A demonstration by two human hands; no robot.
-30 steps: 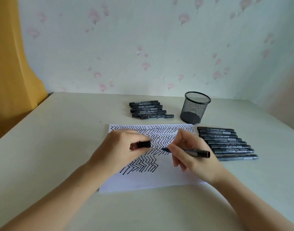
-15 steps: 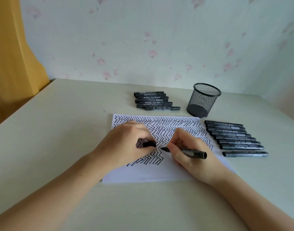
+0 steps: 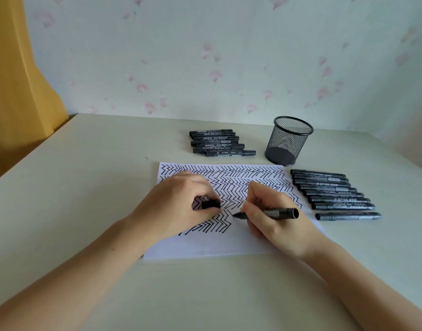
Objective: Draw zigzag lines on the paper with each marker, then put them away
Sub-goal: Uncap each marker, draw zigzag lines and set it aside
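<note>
On the paper (image 3: 205,244) at mid-bench, the right hand (image 3: 274,218) has its grip pinched round an uncapped marker (image 3: 269,213), tip touching the sheet beside the zigzags. The left hand (image 3: 179,206) pinches the cap (image 3: 211,204), resting on the paper.

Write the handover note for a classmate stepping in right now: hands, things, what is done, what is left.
Left hand pinches the marker cap and rests on the paper.
Right hand holds the uncapped marker, tip at the paper.
Zigzags fill most of the sheet; the near strip is blank.
Markers lie in a far row and a right row; the mesh cup holds none.
Left: finish the line, cap, put markers away.
</note>
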